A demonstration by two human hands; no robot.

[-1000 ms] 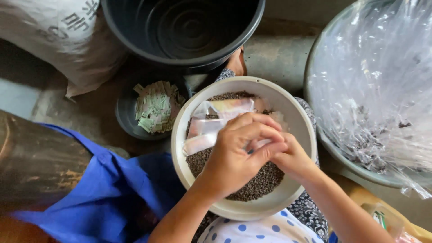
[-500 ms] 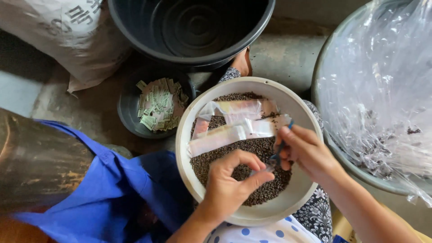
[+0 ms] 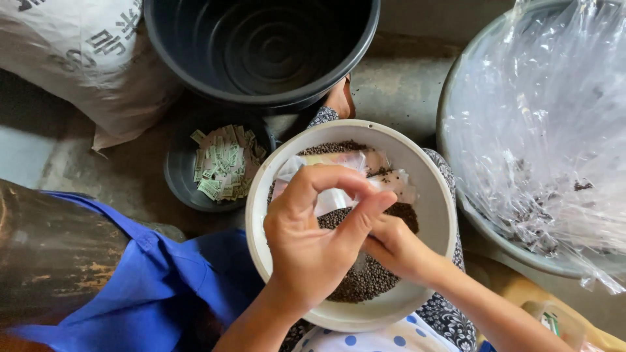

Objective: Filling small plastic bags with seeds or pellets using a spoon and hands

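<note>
A white bowl [image 3: 432, 202] rests on my lap, holding dark round seeds [image 3: 365, 281] and several small clear plastic bags [image 3: 386, 177]. My left hand [image 3: 312, 244] hovers over the bowl's middle. Its index finger and thumb curl into a ring around one small clear bag [image 3: 328, 199]. My right hand [image 3: 399, 249] comes in from the lower right and lies just over the seeds. Its fingertips meet my left thumb and are hidden beneath it, so what they hold does not show.
A small dark dish [image 3: 177, 177] of green and white paper slips [image 3: 225, 163] sits left of the bowl. Behind stand a large black tub [image 3: 261, 45] and a white sack [image 3: 78, 58]. A basin lined with clear plastic sheet [image 3: 541, 130] fills the right. Blue cloth [image 3: 150, 280] lies at lower left.
My hands were apart half a second ago, the left one low over the seeds. The left hand has risen toward the bags and closed against the right hand's fingertips.
</note>
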